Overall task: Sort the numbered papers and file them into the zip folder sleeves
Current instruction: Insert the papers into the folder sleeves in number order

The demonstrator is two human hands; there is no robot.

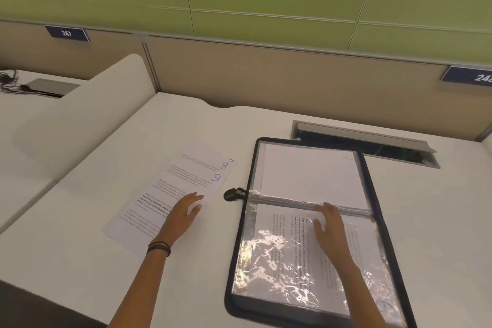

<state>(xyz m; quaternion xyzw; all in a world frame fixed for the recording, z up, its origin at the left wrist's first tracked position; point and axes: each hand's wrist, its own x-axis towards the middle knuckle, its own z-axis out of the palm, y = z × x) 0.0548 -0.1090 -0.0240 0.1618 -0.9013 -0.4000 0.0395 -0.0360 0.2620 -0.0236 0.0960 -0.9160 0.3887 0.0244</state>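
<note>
A fanned stack of printed papers (170,189) lies on the white desk, with handwritten numbers 7, 8 and 6 showing at its far corner. My left hand (183,214) rests flat on the stack's near right part, fingers straight. To the right lies the open black zip folder (372,194), its clear sleeves holding printed sheets. My right hand (328,226) lies flat on the near sleeve (274,255), fingertips at the spine across the middle. The black zip pull (234,193) sticks out at the folder's left edge.
An open cable hatch (372,146) is set in the desk just behind the folder. A white divider panel (87,120) rises at the left, with another desk and cables (8,82) beyond. A beige partition (266,72) bearing number plates 247 and 248 closes the back.
</note>
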